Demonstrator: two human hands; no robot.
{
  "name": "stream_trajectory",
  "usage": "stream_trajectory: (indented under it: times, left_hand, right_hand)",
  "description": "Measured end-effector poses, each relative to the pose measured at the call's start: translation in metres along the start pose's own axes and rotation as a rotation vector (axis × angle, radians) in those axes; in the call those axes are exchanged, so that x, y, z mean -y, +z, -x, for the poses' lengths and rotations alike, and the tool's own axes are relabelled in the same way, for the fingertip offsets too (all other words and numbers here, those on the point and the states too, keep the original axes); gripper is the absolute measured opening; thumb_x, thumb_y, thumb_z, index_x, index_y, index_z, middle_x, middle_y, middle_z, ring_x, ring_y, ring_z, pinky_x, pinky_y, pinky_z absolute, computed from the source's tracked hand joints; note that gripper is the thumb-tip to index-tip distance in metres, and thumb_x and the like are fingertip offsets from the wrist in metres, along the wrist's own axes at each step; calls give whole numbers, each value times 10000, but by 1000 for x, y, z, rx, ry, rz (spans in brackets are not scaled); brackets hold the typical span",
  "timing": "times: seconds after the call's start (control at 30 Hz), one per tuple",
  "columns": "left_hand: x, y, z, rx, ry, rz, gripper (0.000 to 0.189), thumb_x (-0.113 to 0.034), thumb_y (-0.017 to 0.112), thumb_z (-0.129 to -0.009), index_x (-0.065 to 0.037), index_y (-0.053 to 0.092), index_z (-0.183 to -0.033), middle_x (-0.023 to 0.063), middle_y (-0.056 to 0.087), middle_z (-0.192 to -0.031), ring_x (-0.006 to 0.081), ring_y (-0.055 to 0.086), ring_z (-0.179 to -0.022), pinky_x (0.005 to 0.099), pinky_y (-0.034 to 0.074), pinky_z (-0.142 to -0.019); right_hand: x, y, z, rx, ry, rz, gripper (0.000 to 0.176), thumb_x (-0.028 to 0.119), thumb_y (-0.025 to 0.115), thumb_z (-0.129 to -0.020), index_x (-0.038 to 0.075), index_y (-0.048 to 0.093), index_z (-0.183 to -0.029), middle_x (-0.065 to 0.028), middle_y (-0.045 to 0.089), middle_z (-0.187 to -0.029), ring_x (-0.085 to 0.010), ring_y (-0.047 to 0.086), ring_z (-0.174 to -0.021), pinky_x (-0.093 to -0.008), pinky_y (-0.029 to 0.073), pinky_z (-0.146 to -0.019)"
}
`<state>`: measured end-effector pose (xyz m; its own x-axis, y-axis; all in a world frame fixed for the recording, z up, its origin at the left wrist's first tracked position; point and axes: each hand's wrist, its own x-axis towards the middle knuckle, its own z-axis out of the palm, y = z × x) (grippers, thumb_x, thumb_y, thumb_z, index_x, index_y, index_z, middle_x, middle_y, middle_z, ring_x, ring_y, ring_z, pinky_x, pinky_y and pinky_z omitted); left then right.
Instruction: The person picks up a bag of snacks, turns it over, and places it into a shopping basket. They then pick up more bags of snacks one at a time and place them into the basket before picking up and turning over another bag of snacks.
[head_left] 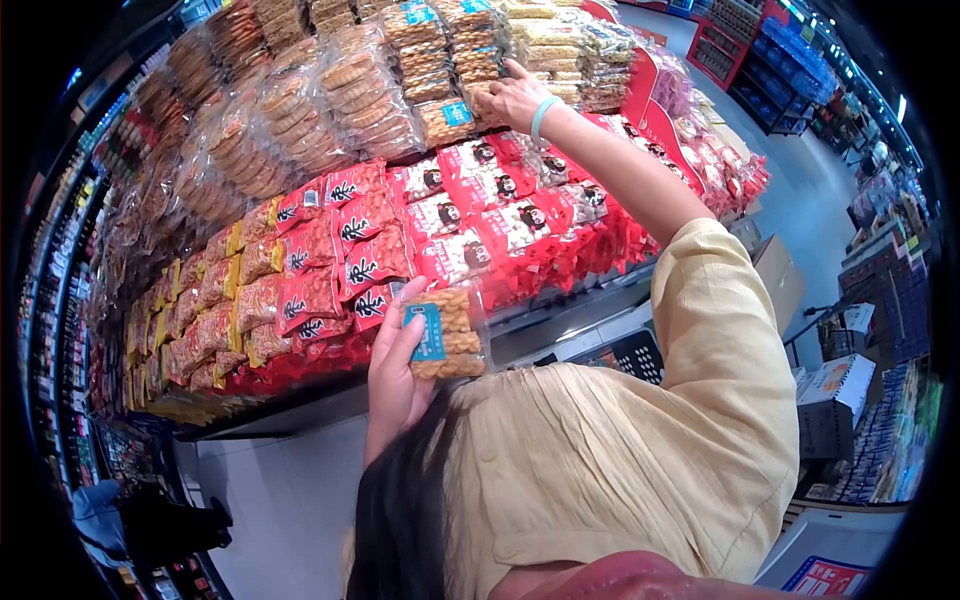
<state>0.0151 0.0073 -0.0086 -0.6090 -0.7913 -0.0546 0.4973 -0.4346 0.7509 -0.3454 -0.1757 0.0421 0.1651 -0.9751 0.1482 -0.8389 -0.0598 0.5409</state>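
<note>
My left hand (396, 360) is closed on a clear pack of braided dough twists (455, 333) with a blue label, held in front of my chest. The thumb lies across the label. My right hand (517, 97), with a pale green band at the wrist, reaches to the back of the display. Its fingers are spread at the edge of the stacked blue-labelled twist packs (445, 118), and they appear to touch them. What lies under those fingertips is partly hidden.
Red snack bags (378, 262) and red-and-white bags (520, 220) fill the front of the display. Yellow-edged bags (215, 283) lie to the left, and round wrapped biscuits (365, 95) behind. A red divider (655, 95) stands at the right. An open carton (780, 285) is beside the display.
</note>
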Motion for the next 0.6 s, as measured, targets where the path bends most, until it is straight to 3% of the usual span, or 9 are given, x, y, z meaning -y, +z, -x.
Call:
stream_trajectory:
  times: [0.27, 0.33, 0.47, 0.53, 0.6]
  left_hand:
    - [1, -3, -1, 8, 30, -2, 496, -133, 449, -999, -22, 327, -1466, 137, 538, -1313, 223, 575, -1166, 388, 474, -997]
    - [0, -2, 0, 0, 46, -11, 496, -133, 450, -999, -21, 328, -1466, 137, 537, -1318, 223, 573, -1171, 388, 471, -1001]
    - [-1, -2, 1, -16, 64, -10, 496, -135, 452, -998, -20, 330, -1465, 139, 542, -1311, 224, 572, -1172, 387, 471, -1002]
    - [0, 0, -1, -17, 70, -15, 495, -135, 452, -998, -19, 331, -1464, 140, 543, -1309, 224, 572, -1173, 386, 471, -1002]
    - [-2, 4, -1, -14, 45, -16, 487, -126, 449, -997, -18, 337, -1458, 144, 544, -1307, 224, 577, -1166, 388, 470, -1004]
  right_hand:
    - [2, 21, 5, -117, -3, 107, 498, 165, 520, -903, 132, 463, -1397, -120, 631, -1171, -266, 580, -1189, -500, 181, -1184]
    - [3, 22, 8, -354, -27, 153, 455, 187, 552, -887, 81, 505, -1327, -97, 635, -1075, -250, 579, -1139, -463, 287, -1124]
    - [13, -12, 26, -303, 6, 20, 348, 207, 578, -879, 49, 565, -1189, -81, 616, -980, -232, 588, -1008, -399, 386, -995]
    - [18, -21, 35, -637, -69, -85, 201, 233, 562, -891, 42, 592, -945, -74, 586, -866, -216, 570, -907, -365, 404, -887]
    - [25, -31, 43, -727, -120, -110, 194, 207, 586, -868, 40, 607, -965, -76, 589, -904, -220, 564, -944, -382, 398, -936]
